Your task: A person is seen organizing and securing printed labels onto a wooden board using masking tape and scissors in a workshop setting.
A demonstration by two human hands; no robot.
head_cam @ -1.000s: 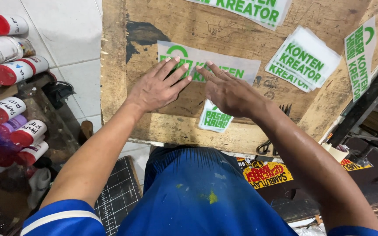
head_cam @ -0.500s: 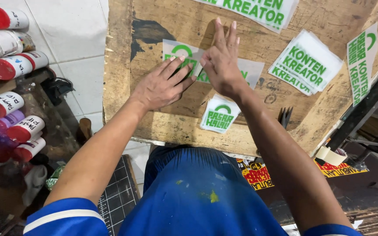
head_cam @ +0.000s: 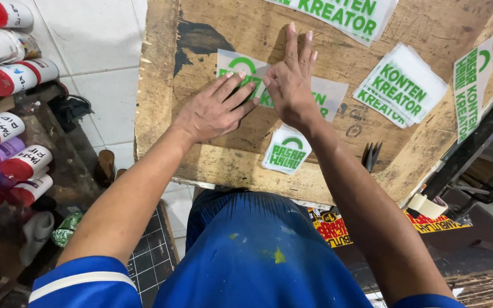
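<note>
A long translucent sticker sheet with green print (head_cam: 331, 90) lies flat on a worn wooden board (head_cam: 201, 154). My left hand (head_cam: 215, 108) presses its left end down, fingers spread and flat. My right hand (head_cam: 292, 80) lies flat on the sheet's middle, fingers straight and together, pointing away from me. Neither hand holds anything. A small square green-print sticker (head_cam: 285, 151) rests on the board just below my right wrist.
A stack of green-print stickers (head_cam: 401, 84) lies at right, a tall one (head_cam: 470, 85) beyond it and a long one (head_cam: 343, 12) at the top edge. Spray cans with red caps (head_cam: 15, 77) fill shelves at left. A tape roll (head_cam: 427, 205) sits right of the board.
My right hand has slid from beside the left hand up across the sheet, turning so its fingers point away. The left hand stayed pressed on the sheet's left end.
</note>
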